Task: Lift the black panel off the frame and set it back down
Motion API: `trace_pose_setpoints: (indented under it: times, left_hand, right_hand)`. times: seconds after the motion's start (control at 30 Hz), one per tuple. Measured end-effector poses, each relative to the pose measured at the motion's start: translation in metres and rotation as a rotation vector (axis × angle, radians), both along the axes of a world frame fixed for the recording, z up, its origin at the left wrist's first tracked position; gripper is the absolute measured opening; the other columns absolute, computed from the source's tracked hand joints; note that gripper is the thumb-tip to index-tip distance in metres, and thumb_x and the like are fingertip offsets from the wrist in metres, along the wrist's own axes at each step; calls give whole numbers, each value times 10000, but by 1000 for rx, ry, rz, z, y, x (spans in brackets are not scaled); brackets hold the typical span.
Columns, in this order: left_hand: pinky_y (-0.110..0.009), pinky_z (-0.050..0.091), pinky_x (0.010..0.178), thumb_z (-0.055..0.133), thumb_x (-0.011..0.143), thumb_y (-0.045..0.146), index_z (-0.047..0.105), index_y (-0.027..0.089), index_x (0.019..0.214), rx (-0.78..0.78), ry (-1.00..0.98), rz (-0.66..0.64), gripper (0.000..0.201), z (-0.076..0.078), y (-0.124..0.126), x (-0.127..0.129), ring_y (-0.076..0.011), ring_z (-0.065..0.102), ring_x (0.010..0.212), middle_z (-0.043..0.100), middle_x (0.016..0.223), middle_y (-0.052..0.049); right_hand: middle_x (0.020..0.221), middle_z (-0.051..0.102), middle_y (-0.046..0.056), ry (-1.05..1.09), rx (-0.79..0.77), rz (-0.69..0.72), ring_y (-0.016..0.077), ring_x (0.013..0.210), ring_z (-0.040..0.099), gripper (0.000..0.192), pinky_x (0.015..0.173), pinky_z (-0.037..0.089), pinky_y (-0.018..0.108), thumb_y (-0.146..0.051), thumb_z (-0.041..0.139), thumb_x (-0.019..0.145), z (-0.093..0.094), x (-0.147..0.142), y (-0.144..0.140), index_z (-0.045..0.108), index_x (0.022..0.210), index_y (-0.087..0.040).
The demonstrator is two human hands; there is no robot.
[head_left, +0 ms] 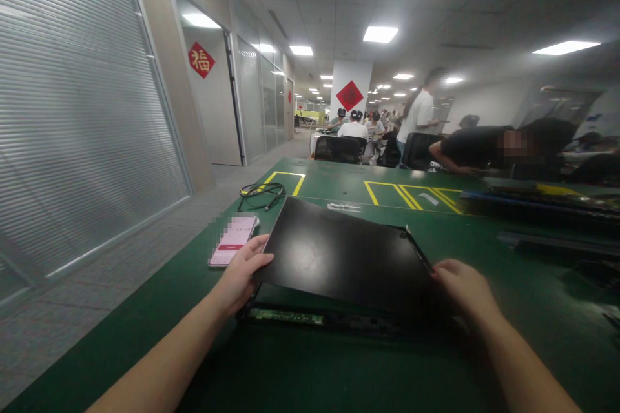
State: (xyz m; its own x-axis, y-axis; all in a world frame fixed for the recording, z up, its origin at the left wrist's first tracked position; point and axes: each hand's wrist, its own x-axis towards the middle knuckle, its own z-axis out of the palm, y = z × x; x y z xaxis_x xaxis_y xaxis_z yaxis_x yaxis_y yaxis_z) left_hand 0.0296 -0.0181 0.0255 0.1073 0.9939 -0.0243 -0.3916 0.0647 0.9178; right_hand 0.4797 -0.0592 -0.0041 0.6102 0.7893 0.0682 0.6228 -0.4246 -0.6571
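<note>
A flat, dark, glossy screen panel is held tilted above the table in front of me. My left hand is closed on its left edge, thumb on top and fingers beneath. Along the panel's right side runs a thin black frame, and the fingers of my right hand pinch it. Under the panel's near edge shows a strip of green circuit board; the rest of what lies beneath is hidden or too dark to make out.
The green table bears yellow tape outlines. Left of the panel lie a phone with a lit screen and a coiled black cable. Dark flat parts are piled at right. A person in black leans over the far side.
</note>
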Motion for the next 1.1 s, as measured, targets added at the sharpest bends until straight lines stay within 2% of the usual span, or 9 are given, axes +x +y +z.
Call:
trace_pose_setpoints:
  times: [0.23,0.5,0.97,1.1]
  left_hand:
    - [-307,585,690,882,569,172,738,170,1093,-41,12,3,543,0,2,0,-249,777,799,831,1044,-84]
    - [-305,596,681,835,573,113,744,151,1106,-84,24,10,543,-2,4,-1,-273,793,855,834,1054,-102]
    - [-282,606,615,680,616,56,708,141,1231,-209,151,15,622,-4,7,-1,-257,805,848,840,1038,-92]
    - [-284,615,617,664,627,33,647,158,1355,-230,173,32,738,-2,6,-1,-258,809,871,839,1061,-84]
  right_hand:
    - [796,772,67,25,-36,-3,263,772,677,129,655,457,346,-306,648,767,-2,1,-1,764,770,-248]
    - [792,777,71,-1,-10,-4,251,783,681,119,667,461,322,-289,663,745,-1,0,0,771,732,-240]
    - [849,781,67,-9,-59,22,249,826,699,190,689,475,312,-298,596,796,-3,1,-1,774,811,-234]
    - [838,780,58,6,-63,15,245,826,699,188,696,469,307,-300,598,804,-2,0,-1,774,816,-235]
